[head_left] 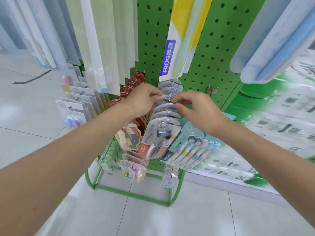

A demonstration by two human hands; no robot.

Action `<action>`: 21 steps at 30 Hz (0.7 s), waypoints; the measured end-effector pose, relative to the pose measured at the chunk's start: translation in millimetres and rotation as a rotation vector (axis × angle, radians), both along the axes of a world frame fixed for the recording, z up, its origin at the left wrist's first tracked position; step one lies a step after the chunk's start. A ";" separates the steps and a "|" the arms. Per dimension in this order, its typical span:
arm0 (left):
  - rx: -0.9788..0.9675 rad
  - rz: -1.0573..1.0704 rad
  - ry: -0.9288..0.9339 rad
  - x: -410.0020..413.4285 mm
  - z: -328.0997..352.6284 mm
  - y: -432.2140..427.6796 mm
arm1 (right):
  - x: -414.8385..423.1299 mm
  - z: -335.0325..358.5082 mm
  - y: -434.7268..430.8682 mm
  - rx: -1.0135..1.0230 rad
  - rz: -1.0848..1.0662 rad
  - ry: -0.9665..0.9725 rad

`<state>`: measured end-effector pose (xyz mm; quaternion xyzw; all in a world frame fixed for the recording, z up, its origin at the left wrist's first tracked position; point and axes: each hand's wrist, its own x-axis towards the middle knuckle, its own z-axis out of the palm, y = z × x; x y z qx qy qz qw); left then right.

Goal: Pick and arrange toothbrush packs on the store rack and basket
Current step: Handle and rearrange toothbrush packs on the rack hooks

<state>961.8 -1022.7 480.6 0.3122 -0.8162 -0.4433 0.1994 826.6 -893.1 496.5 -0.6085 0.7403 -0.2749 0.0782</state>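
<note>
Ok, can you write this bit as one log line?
left hand: pinches clear toothbrush pack | right hand: pinches same pack | where: front of green rack

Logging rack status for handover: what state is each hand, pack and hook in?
Colgate toothbrush packs, hanging in a row on one hook
left hand, pinching one pack's top
right hand, pinching a pack top there too
multicolour toothbrush pack, hanging on its hook
bare hook, holding nothing

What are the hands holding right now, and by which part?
The left hand and right hand each pinch the rounded top edge of one clear blister toothbrush pack, which hangs on the green pegboard rack.
</note>
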 end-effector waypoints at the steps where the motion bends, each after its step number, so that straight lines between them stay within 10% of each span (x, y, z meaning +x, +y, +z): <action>1: 0.028 0.008 0.010 -1.6 -0.4 -0.3 | -0.4 -0.3 0.3 -0.004 0.000 -0.003; 21: 0.088 0.041 0.080 -10.4 -0.4 -2.0 | -5.7 -2.5 -1.7 0.003 -0.036 -0.023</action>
